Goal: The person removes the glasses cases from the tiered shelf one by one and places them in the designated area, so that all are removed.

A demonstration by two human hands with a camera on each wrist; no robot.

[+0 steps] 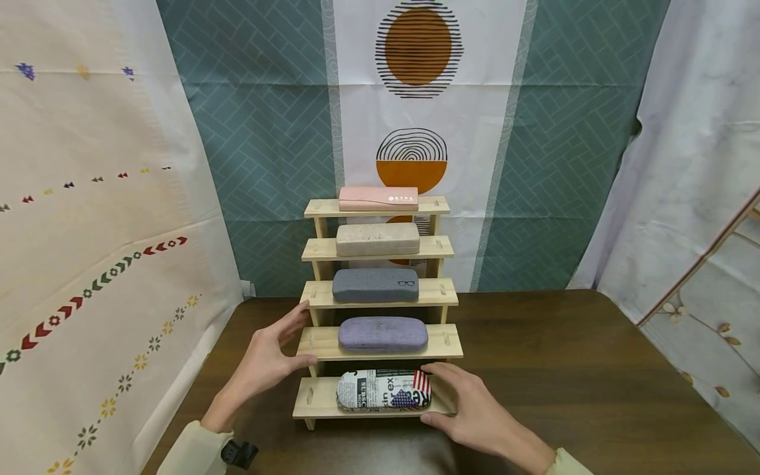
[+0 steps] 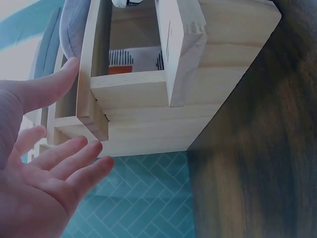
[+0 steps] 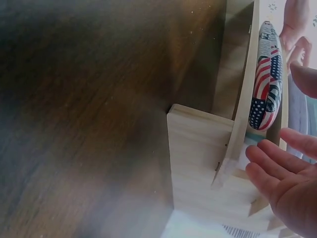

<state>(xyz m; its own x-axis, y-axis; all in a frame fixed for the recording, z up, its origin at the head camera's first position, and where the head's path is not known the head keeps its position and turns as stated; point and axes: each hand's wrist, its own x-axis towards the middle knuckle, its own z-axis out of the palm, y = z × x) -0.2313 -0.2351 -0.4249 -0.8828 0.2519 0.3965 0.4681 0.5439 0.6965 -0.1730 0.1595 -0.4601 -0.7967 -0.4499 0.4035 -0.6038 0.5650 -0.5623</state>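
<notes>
A stepped wooden rack stands on the table with a glasses case on each shelf. On the lowest shelf lies a newspaper-print glasses case with flag patterns. Beside its right end is my right hand, fingers extended and holding nothing; the right wrist view shows a gap between fingers and case. At the rack's left side, near the second shelf up, my left hand is spread, thumb apart from the fingers, with nothing in it. Above the printed case sits a purple glasses case.
Higher shelves carry a grey-blue case, a beige case and a pink case. The brown wooden table extends around the rack. Patterned cloth hangs behind, with pale cloths at both sides.
</notes>
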